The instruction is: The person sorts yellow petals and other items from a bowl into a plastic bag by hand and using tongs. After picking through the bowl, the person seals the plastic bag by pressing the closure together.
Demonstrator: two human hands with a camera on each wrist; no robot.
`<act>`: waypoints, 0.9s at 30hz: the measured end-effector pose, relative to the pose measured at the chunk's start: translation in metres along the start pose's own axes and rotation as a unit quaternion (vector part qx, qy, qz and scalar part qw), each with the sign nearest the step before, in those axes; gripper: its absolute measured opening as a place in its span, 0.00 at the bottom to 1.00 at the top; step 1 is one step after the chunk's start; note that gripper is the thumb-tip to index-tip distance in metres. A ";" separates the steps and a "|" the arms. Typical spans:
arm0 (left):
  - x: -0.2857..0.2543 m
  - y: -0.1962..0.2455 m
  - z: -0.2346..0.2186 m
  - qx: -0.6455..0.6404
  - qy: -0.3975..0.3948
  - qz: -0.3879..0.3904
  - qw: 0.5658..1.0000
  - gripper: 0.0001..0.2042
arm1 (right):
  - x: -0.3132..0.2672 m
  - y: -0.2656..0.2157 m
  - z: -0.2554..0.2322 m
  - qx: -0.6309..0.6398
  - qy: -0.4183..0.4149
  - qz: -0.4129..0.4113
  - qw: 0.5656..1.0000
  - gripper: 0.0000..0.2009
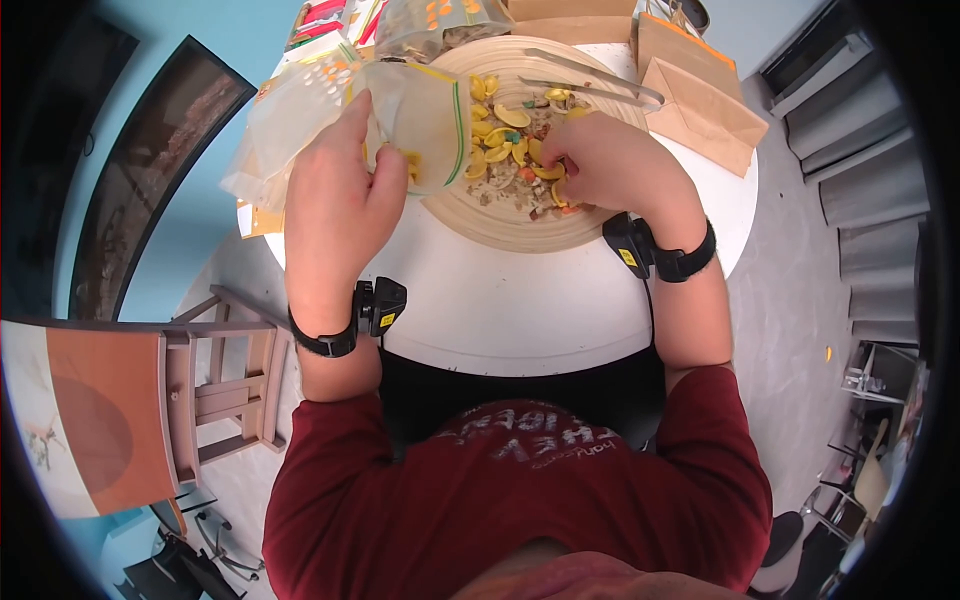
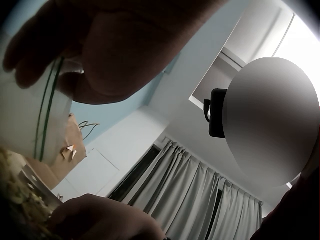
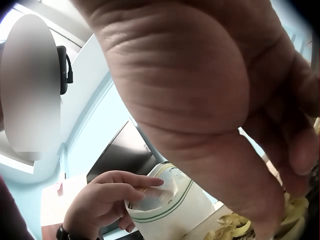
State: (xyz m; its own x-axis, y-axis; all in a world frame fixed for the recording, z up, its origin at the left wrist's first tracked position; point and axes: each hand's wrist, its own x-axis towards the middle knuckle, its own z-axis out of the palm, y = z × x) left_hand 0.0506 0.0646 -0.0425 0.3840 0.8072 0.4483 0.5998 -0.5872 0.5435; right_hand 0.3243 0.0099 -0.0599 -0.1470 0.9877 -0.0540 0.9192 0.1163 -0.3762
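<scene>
My left hand (image 1: 345, 205) grips the rim of a translucent zip bag (image 1: 425, 110) with a green seal line, its mouth facing the plate. A few yellow pieces show in the bag. Beside it, a round wooden plate (image 1: 470, 228) carries yellow shell-shaped pieces (image 1: 497, 137) over a scatter of beige, brown and orange bits. Over the plate's right side, my right hand (image 1: 625, 165) has its fingers curled down among the yellow pieces. In the right wrist view, yellow pieces (image 3: 295, 215) lie right at its thumb and fingertips, which partly hide them.
Metal tongs (image 1: 590, 90) lie across the plate's far right. Brown paper bags (image 1: 705, 115) stand behind it at the right. Another printed pouch (image 1: 440, 25) sits at the back, and a second translucent bag (image 1: 290, 130) is at the left. The white table (image 1: 510, 310) has a rounded near edge.
</scene>
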 end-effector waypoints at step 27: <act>0.000 0.005 0.001 0.001 -0.003 -0.010 1.000 0.24 | -0.006 -0.010 -0.020 0.472 0.564 -0.220 0.641 0.17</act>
State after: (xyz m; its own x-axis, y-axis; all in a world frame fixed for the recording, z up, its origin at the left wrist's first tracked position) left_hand 0.0542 0.0619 -0.0403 0.3768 0.8187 0.4333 0.6091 -0.5714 0.5500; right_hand 0.3230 0.0047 -0.0370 0.5305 0.3903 0.7525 0.1716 0.8199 -0.5462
